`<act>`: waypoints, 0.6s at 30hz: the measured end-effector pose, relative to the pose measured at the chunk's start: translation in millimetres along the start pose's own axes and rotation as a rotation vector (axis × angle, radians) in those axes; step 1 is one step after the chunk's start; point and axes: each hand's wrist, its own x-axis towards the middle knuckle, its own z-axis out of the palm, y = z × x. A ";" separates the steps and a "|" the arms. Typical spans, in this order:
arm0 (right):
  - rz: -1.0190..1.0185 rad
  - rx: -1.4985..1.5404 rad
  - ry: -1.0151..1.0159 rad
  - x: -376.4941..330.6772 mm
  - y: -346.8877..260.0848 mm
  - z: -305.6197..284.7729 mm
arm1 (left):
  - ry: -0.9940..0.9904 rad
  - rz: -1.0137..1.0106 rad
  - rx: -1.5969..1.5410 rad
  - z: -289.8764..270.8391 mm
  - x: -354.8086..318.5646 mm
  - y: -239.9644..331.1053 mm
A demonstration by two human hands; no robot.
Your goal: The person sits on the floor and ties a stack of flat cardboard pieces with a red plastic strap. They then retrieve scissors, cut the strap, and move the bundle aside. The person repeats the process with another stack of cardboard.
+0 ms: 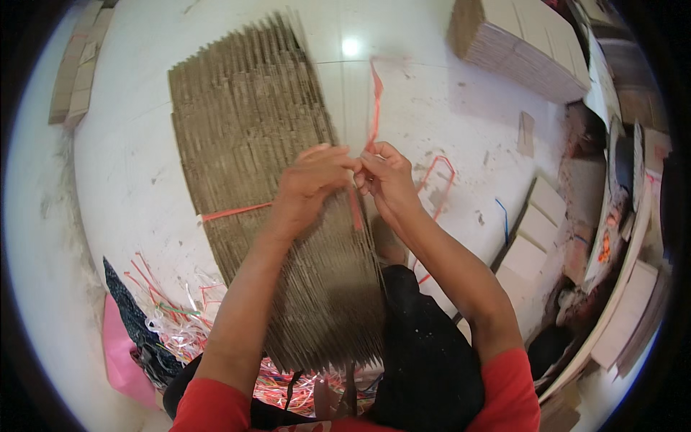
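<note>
Red sleeves (214, 405) flank a stack of brown cardboard (248, 137) standing on a pale floor (410, 97). The right hand (387, 176) has fingers pinching a red strap (236, 212); the left hand (309, 183) curls close by, its grip unclear. The strap crosses the stack, its end loose, seemingly not yet tied. Strap scraps (176, 330) and a cardboard pile (529, 61) lie around.
</note>
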 end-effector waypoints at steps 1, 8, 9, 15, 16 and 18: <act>0.006 -0.013 0.023 -1.0 -2.4 -4.4 | 0.028 -0.004 0.004 0.6 -1.4 -2.8; 0.018 -0.150 0.333 11.0 -7.8 -88.3 | 0.095 0.055 0.172 7.6 4.4 3.7; 0.016 -0.184 0.341 12.1 -1.4 -102.1 | 0.095 0.059 0.188 7.2 4.3 2.3; 0.069 -0.528 0.402 2.8 36.5 -148.9 | 0.102 0.049 0.207 12.0 3.5 1.4; 0.079 -0.547 0.397 1.8 40.5 -153.8 | 0.104 0.054 0.210 12.3 2.9 -0.5; 0.100 -0.584 0.386 -0.6 42.1 -161.2 | 0.107 0.061 0.219 12.9 2.9 -1.9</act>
